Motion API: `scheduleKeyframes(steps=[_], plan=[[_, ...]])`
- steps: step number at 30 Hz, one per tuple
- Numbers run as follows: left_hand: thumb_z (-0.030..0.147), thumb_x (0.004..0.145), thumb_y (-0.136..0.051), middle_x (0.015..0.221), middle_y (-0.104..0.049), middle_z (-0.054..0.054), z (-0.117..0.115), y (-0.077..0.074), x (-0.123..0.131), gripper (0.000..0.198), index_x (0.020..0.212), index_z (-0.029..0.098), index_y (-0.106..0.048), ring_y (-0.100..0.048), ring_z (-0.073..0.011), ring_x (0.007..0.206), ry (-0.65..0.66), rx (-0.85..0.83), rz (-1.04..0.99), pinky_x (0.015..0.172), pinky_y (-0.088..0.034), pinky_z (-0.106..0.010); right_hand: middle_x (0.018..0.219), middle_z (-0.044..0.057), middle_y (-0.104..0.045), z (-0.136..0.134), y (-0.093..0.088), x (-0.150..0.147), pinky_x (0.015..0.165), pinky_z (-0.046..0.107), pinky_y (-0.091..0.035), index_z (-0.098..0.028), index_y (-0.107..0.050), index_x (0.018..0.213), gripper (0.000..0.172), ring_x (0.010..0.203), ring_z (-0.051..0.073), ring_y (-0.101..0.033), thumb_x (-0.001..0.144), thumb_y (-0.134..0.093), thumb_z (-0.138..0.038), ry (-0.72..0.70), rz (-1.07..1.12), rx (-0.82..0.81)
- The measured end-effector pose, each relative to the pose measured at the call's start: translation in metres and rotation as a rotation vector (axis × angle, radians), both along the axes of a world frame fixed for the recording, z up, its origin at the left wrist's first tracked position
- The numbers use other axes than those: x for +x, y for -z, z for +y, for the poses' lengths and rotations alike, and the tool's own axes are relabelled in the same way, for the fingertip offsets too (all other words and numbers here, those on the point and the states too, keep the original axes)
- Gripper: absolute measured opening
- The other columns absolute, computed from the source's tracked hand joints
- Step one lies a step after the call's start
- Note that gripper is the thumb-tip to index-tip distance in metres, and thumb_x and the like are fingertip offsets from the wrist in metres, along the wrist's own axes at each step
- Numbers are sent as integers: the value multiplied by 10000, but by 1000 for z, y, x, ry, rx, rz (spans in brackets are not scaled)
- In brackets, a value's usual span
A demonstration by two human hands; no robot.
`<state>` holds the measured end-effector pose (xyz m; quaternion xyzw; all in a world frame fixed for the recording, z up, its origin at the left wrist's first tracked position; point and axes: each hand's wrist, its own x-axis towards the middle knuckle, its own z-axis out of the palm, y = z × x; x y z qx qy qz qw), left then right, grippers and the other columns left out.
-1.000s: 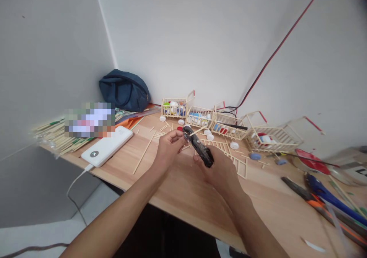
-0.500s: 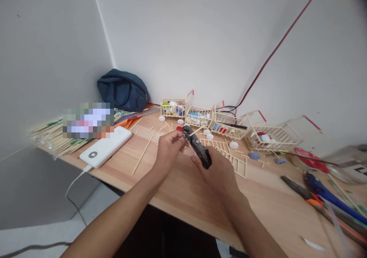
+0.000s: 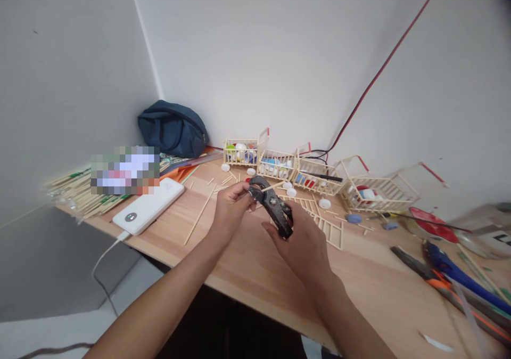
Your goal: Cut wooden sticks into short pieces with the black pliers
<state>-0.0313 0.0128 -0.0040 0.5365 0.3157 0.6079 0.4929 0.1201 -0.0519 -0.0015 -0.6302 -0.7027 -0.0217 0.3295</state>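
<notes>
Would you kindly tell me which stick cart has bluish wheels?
The rightmost cart: its visible wheels are bluish, whereas those on the other three carts are white.

A worn black hand cutter (image 3: 275, 209) hangs tilted near the centre, jaws parted toward eleven o'clock, handles toward five. At its head, a thin pale stick (image 3: 276, 185) slopes toward two o'clock.
</notes>
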Motion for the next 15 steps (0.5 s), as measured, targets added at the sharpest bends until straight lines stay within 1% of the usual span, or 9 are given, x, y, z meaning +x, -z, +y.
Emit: scheduleKeyframes(steps=[3,6,10,12,15], plan=[[201,729,-599,536,-505,45,-1,0,-1,78,672,151,-614,-432,-58,486,-9,0,0,489,-331,-172,835,48,-644,-1,0,0,633,303,-406,-213,-500,1052,439,729,225,-600,753,-579,-526,29,11,-17],[183,724,-592,536,-512,45,-2,-1,-2,75,661,152,-618,-428,-56,484,-29,-1,56,483,-327,-168,767,19,-633,-2,0,-1,589,277,-375,-228,-512,971,393,684,208,-600,747,-575,-545,47,12,-56],[164,726,-573,531,-518,44,-4,-9,-2,99,638,148,-615,-419,-59,477,-88,6,211,474,-322,-171,668,-1,-604,0,1,0,541,258,-330,-226,-508,880,338,604,193,-569,771,-531,-545,33,26,-172],[173,732,-566,526,-520,43,-5,-13,-1,123,620,148,-608,-417,-64,478,-122,19,316,475,-320,-177,609,-15,-575,3,1,2,526,250,-314,-224,-503,833,320,560,180,-542,790,-502,-541,-2,57,-255],[221,753,-565,539,-531,38,-6,-18,1,157,618,150,-605,-432,-73,501,-167,69,452,498,-327,-185,594,-22,-559,6,1,5,523,241,-316,-216,-512,780,333,548,159,-521,817,-455,-541,-70,142,-345]])
